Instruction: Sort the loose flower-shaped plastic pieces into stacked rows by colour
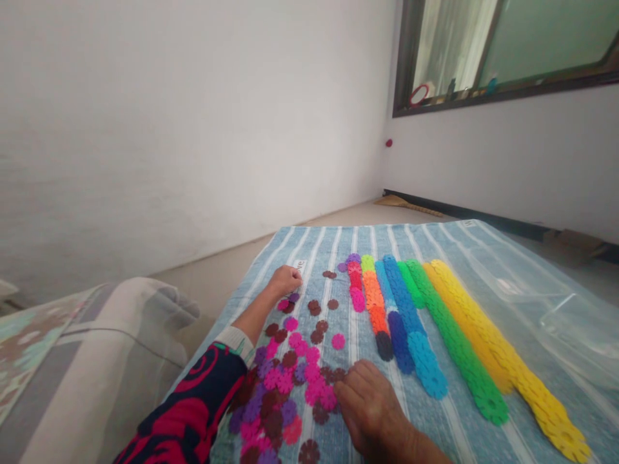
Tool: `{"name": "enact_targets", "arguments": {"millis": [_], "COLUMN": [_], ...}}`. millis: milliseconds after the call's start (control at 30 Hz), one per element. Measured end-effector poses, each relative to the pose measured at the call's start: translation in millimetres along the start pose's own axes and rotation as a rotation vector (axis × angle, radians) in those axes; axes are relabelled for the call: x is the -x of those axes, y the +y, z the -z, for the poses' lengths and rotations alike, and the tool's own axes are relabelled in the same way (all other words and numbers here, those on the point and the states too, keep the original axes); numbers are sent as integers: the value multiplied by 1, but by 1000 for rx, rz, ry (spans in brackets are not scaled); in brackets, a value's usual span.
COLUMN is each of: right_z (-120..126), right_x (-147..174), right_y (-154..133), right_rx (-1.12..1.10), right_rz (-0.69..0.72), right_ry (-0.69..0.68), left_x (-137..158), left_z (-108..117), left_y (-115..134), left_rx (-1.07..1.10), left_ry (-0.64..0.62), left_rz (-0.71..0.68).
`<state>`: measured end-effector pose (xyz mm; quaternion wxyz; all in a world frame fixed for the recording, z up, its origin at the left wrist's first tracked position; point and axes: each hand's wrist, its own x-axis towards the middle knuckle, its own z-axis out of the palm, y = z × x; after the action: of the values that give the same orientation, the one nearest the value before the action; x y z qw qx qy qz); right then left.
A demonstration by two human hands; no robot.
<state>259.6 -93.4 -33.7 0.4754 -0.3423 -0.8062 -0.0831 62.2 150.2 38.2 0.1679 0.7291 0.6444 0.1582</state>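
My left hand is closed over the far left part of the cloth, just beyond a few purple and brown flower-shaped plastic discs; what its fingers hold, if anything, is hidden. Close to me, my right hand has its fingers curled down at the edge of a loose pile of pink, purple and brown discs. I cannot make out anything in its grip. Right of the pile lie overlapping rows of discs: red and pink, orange, blue, green and yellow.
A striped blue cloth covers the table. At its right side stands a clear plastic box. Fabric-covered furniture is at the left. White walls rise behind, with a window and a broom on the floor.
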Motion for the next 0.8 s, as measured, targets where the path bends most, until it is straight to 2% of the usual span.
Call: {"name": "enact_targets", "arguments": {"millis": [233,433,800], "right_z": [2,3,1], "right_x": [1,0,1], "right_y": [0,-2,0], "right_rx": [-9,-9,23], "right_rz": [-3,-16,-6], "right_ry": [-14,-16,-24], "left_x": [19,25,24], "left_z": [13,11,10], "left_y": [-15,-15,-6], "left_rx": [-118,-134,-17], "left_ry": [-79,-139,-230], "left_rz": [48,29,70]}}
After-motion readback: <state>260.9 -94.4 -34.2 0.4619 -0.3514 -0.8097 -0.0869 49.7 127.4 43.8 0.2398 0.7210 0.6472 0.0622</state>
